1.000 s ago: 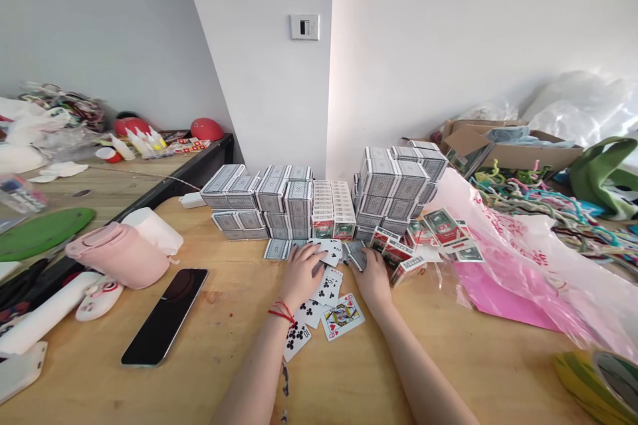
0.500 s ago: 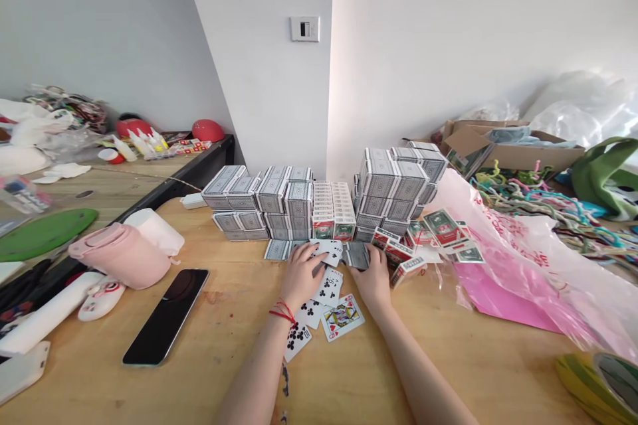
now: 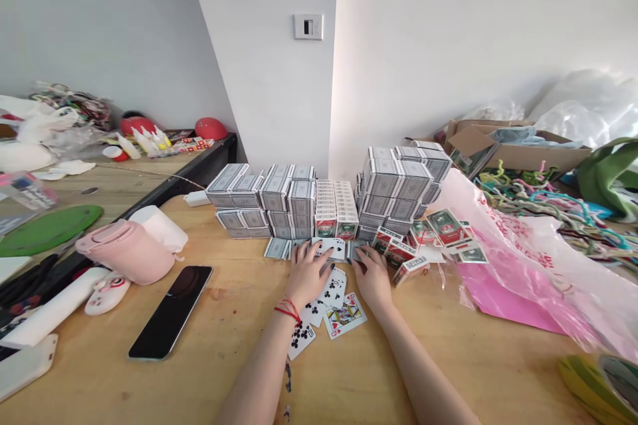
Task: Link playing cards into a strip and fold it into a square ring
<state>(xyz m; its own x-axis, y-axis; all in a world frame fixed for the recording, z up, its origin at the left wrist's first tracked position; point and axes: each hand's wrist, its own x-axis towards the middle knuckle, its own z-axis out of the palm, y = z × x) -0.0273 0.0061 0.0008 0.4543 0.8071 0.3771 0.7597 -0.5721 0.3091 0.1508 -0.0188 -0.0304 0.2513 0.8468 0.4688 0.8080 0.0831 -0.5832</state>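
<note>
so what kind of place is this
Probably a home craft or packing workroom: stacked card boxes on a wooden table, glue bottles, and a cardboard box beside tangled cords.

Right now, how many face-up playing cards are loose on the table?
5: club card and a black card below the left hand, court card beside the right hand, six of clubs between them, spade card at the left fingertips. Hands may hide more.

Card-packing workroom: stacked card packs (image 3: 279,196).

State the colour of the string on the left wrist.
Red string, shown in the head view.
</note>
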